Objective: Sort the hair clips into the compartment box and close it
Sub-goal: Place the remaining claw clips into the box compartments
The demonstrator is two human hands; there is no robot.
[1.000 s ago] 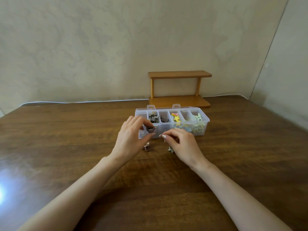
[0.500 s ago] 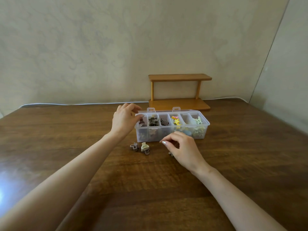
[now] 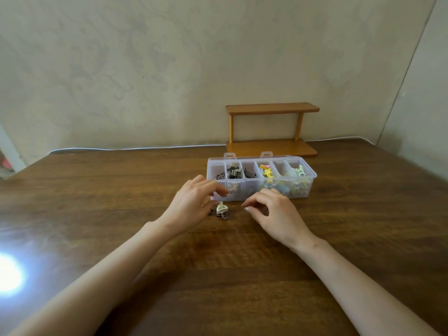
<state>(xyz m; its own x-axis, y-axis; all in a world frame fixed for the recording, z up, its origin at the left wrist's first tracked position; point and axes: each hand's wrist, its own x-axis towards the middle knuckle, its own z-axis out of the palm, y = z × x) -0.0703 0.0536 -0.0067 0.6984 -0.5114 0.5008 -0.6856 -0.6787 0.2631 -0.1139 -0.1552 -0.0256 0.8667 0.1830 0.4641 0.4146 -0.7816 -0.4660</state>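
The clear plastic compartment box (image 3: 300, 193) stands with its lid open on the wooden table. Dark brown clips fill its left compartments, yellow and pink ones the middle, pale green ones the right end. Two small loose clips (image 3: 222, 210), one cream and one brown, lie on the table just in front of the box. My left hand (image 3: 194, 204) hovers beside them at the box's left front corner, blurred, fingers loosely curled, with nothing seen in it. My right hand (image 3: 276, 212) rests to the right of the clips, fingers loosely curled over the table, holding nothing visible.
A small two-tier wooden shelf (image 3: 271, 127) stands against the wall right behind the box. A white cable (image 3: 135, 148) runs along the table's back edge. A bright glare spot (image 3: 7, 275) lies on the table at the near left.
My left hand carried a dark clip up to the box's left compartment, let it go, and came back down to the loose clips. My right hand stayed nearly still.
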